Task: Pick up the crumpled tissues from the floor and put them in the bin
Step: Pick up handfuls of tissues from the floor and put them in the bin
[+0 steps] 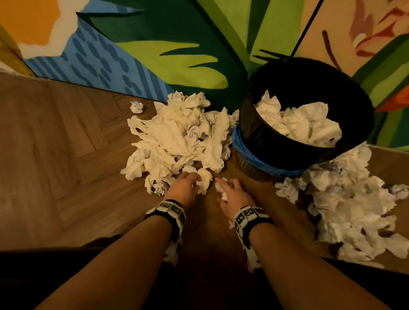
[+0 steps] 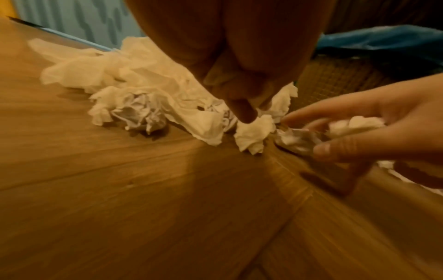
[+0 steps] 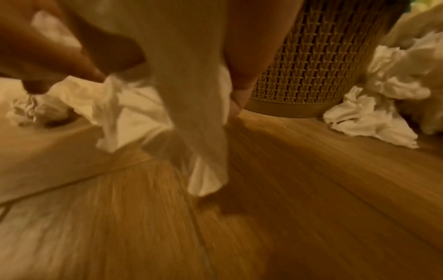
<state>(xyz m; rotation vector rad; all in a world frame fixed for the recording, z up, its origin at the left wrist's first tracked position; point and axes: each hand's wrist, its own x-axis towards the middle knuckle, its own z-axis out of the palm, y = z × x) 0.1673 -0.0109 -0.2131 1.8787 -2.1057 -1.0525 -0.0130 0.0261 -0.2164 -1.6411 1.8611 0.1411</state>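
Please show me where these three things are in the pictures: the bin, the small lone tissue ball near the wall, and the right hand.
bin (image 1: 265, 138): head view, on its black outer wall.
lone tissue ball (image 1: 136, 107): head view, on its middle.
right hand (image 1: 234, 196): head view, on the back of the hand.

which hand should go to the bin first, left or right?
Right, probably. The right hand already holds a crumpled tissue in its grip and is nearer the bin. The left hand is only pinching a tissue at the edge of the left pile.
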